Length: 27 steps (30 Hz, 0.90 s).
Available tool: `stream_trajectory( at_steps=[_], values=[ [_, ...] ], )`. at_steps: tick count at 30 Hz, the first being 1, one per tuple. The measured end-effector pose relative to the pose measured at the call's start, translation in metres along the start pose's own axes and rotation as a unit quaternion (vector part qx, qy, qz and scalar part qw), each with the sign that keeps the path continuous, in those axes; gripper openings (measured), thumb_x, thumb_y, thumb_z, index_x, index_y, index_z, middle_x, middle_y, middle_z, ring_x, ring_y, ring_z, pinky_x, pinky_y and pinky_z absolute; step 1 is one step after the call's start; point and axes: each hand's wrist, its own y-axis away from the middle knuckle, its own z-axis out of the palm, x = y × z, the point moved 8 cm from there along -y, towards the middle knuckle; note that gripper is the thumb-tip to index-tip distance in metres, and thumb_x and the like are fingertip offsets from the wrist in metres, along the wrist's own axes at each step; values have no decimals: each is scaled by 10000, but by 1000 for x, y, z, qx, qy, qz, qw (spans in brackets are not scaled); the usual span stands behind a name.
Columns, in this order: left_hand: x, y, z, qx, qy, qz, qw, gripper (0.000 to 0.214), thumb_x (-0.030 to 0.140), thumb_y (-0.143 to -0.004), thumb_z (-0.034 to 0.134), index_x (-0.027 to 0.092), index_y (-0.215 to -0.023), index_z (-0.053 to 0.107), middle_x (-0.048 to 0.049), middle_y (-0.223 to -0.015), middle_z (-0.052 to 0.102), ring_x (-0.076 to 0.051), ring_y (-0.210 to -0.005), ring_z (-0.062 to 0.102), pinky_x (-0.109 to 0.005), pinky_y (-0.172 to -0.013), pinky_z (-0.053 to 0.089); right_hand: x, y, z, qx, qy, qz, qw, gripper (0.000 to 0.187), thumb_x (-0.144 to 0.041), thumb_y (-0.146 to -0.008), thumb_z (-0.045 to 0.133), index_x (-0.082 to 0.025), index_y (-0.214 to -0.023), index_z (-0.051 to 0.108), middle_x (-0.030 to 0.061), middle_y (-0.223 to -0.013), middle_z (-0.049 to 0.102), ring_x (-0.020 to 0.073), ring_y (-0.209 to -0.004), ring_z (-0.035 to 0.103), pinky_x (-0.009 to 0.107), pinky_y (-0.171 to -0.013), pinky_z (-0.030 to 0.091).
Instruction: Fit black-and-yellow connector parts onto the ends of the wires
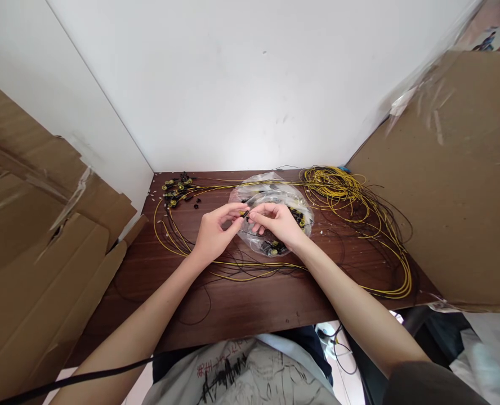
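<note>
My left hand (216, 230) and my right hand (275, 222) meet over the middle of a dark wooden table (241, 304). Both pinch a small black and yellow connector (245, 214) between their fingertips. Right behind and under my right hand lies a clear plastic bag (267, 194) holding several small black and yellow parts. Thin yellow and black wires (233, 270) run across the table beneath my wrists.
A tangled coil of yellow wire (338, 188) lies at the back right. A cluster of finished connectors (178, 188) sits at the back left. Cardboard sheets flank the table on the left (43, 242) and right (456, 185). A white wall stands behind.
</note>
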Motion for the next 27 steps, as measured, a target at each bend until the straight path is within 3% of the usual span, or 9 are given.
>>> stream_trajectory(
  at_steps=[20,27],
  values=[
    [16,3,-7,45,-122,66,989,264,129,-794,550,174,-1039,637,-49,-948,721,-149,-793,630,-311,-820,513,-3,2,3,5,-2,-18,1000,297,-442,-663,731,-157,-689,654,7,-625,640,84,-511,530,219,-492,410],
    [17,3,-4,40,-88,63,993,340,144,-787,581,179,-1113,488,-42,-931,718,-150,-826,660,-290,-794,513,-2,3,4,8,9,-17,1000,290,-433,-671,724,-153,-679,650,3,-610,633,77,-494,514,211,-471,388]
  ],
)
